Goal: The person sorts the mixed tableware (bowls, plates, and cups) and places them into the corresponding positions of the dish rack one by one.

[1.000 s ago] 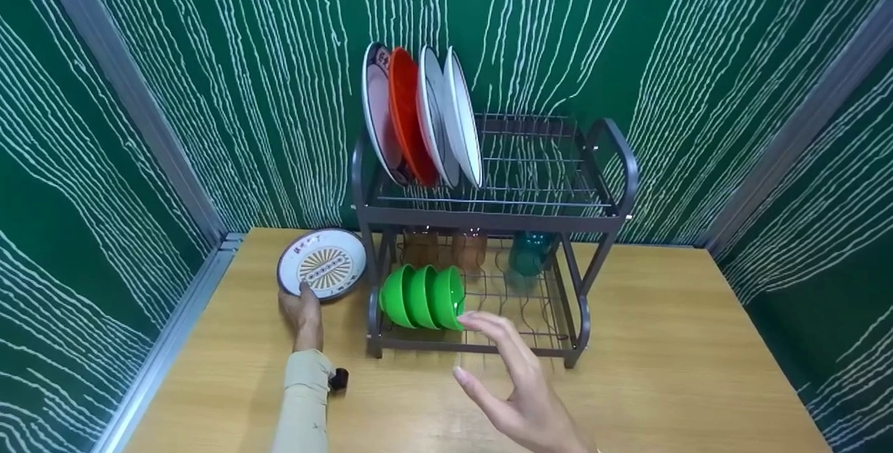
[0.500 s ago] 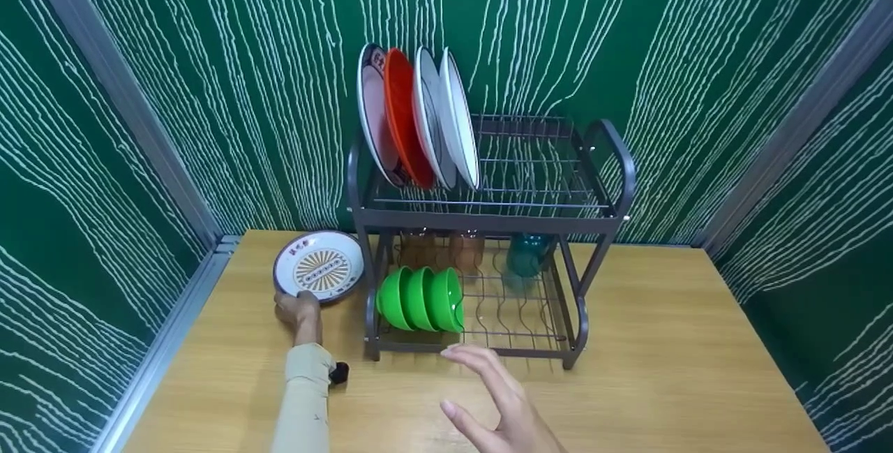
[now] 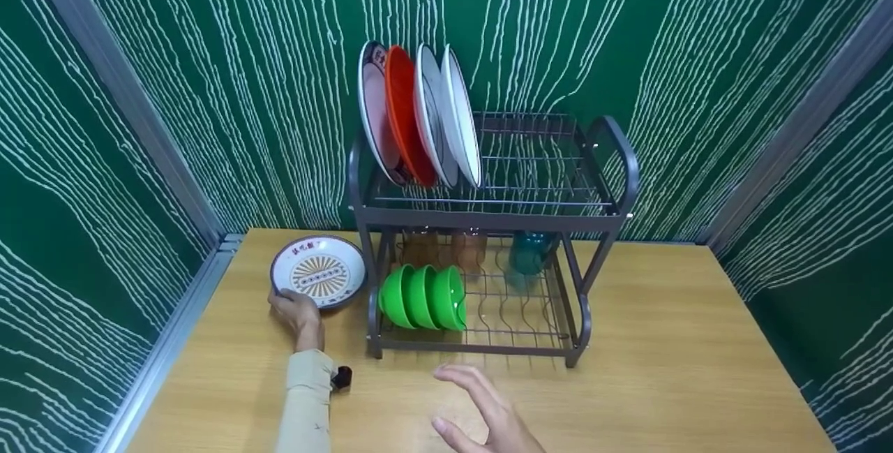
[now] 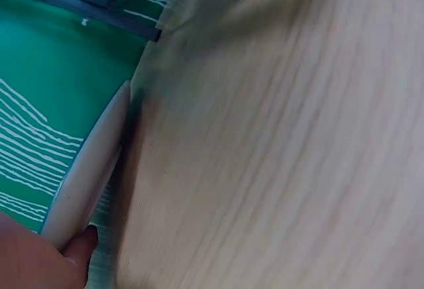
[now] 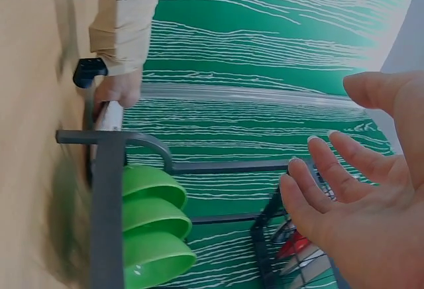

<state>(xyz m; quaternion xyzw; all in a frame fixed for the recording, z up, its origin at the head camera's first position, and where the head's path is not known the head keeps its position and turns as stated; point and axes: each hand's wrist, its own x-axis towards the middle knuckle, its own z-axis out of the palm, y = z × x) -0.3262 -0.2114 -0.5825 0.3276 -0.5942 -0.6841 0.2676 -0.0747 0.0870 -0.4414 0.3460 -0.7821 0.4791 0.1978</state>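
At the left of the head view, my left hand point(image 3: 298, 317) pinches the near edge of a white plate point(image 3: 335, 255) with a dark rim, lettering and a brown sunburst centre. The left wrist view shows that plate point(image 4: 93, 163) nearly edge-on, close over the wood, with the thumb and fingers point(image 4: 81, 249) at its rim. In front of the dish rack point(image 3: 481, 219), my right hand point(image 3: 488, 411) holds nothing; its fingers are loosely bent and spread from the thumb. Three green bowls point(image 3: 422, 297) stand on edge on the rack's lower tier, beyond the right hand.
Plates, one of them red point(image 3: 408, 118), stand upright at the left of the upper tier. Brownish glasses point(image 3: 469, 250) and a teal glass point(image 3: 530, 254) sit at the back of the lower tier. Green walls with white lines enclose the wooden table point(image 3: 670, 369).
My left hand and the plate have shifted slightly left and toward me. My right hand has drawn back from the bowls, down and left in the head view.
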